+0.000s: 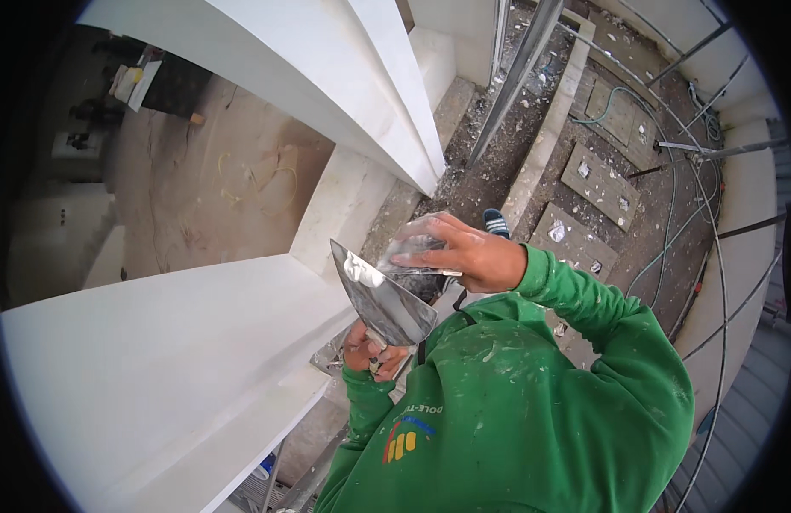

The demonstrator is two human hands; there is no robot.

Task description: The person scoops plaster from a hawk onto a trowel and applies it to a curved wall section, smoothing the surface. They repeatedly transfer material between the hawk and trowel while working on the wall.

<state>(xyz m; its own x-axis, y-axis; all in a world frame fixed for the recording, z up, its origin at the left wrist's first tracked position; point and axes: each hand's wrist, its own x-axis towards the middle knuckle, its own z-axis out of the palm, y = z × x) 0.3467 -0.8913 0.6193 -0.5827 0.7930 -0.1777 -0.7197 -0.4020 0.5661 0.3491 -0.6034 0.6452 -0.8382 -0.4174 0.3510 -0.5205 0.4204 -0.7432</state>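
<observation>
My left hand (375, 352) is closed around the handle of a wide metal putty knife (394, 309). A white dab of wet filler (361, 272) sits near one corner of its blade. Just above, my right hand (474, 256) grips a second flat, smeared scraper (410, 248), whose thin blade is blurred and partly covered by my fingers. The two blades are close together; I cannot tell whether they touch. Pale dust coats my fingers, and my green sleeves are spotted with it.
Smooth white wall (173, 368) and a white column (327, 77) frame an opening on the left. A metal pole (519, 81) rises ahead. Wooden boards (600, 185), hoses (666, 248) and debris lie on the ground below, with scaffold bars (746, 227) at right.
</observation>
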